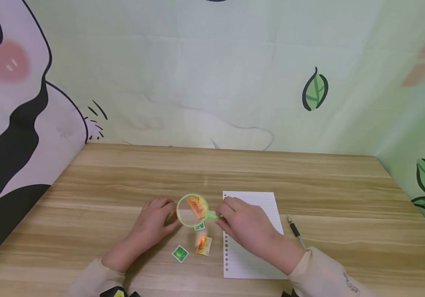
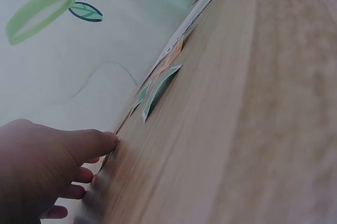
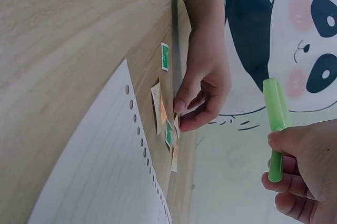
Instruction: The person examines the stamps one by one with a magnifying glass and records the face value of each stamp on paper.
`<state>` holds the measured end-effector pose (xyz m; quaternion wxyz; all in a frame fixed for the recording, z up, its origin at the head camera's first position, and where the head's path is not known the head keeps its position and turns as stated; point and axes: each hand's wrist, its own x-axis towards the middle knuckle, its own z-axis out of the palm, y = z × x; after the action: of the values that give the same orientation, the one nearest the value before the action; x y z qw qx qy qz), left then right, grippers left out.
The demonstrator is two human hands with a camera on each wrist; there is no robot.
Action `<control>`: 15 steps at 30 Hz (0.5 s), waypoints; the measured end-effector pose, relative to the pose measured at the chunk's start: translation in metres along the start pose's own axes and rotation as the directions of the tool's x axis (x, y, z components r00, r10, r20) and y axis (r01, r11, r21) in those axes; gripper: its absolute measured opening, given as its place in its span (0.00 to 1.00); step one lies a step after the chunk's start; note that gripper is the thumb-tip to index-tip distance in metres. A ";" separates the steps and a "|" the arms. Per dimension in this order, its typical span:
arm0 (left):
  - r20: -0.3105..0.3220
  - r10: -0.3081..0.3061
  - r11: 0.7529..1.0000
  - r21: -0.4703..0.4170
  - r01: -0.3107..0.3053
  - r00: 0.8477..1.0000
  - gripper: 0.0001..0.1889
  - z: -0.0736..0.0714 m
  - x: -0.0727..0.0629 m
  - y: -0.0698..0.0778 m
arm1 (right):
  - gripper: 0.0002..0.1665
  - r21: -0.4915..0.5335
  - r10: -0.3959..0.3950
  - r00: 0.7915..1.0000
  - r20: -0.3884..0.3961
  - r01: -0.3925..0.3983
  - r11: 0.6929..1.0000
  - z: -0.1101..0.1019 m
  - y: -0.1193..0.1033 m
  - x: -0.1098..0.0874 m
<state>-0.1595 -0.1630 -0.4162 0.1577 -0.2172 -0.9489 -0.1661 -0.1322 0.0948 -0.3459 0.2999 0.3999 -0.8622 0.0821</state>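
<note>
My right hand (image 1: 247, 225) grips a green magnifying glass (image 1: 212, 215) by its handle, raised above the table. Through its lens an orange stamp (image 1: 197, 206) shows up. To the left, my left hand (image 1: 154, 220) rests low at the tabletop, thumb and fingertips pinching a small orange-red stamp (image 1: 175, 214), mostly hidden by the fingers. Just under the lens rim lies a green stamp (image 1: 199, 227), partly covered in the head view. Nearer me are an orange and cream stamp (image 1: 204, 246), its edge lifted, and a green, white-bordered stamp (image 1: 180, 253).
A lined, punched sheet of paper (image 1: 251, 264) lies beneath my right forearm. Right of it is a black and silver pen (image 1: 295, 229). The wooden table (image 1: 346, 198) ends at a wall hanging (image 1: 197, 82) printed with a panda and leaves.
</note>
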 end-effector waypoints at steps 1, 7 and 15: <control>0.004 -0.002 1.000 -0.002 0.002 1.000 0.12 0.000 0.000 0.000 | 0.10 0.001 0.005 1.000 0.002 -0.005 1.000 -0.001 0.001 0.000; 0.016 -0.011 1.000 -0.008 0.011 1.000 0.14 -0.003 -0.001 0.002 | 0.08 0.022 0.034 0.999 0.002 -0.034 0.999 -0.007 0.004 0.000; 0.008 -0.027 0.999 -0.019 0.027 1.000 0.17 -0.006 0.001 0.006 | 0.09 0.045 0.102 0.994 0.040 -0.103 0.994 -0.020 0.011 -0.004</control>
<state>-0.1564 -0.1604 -0.4087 0.1497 -0.2064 -0.9507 -0.1764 -0.1298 0.1123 -0.3308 0.2695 0.3635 -0.8849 0.1101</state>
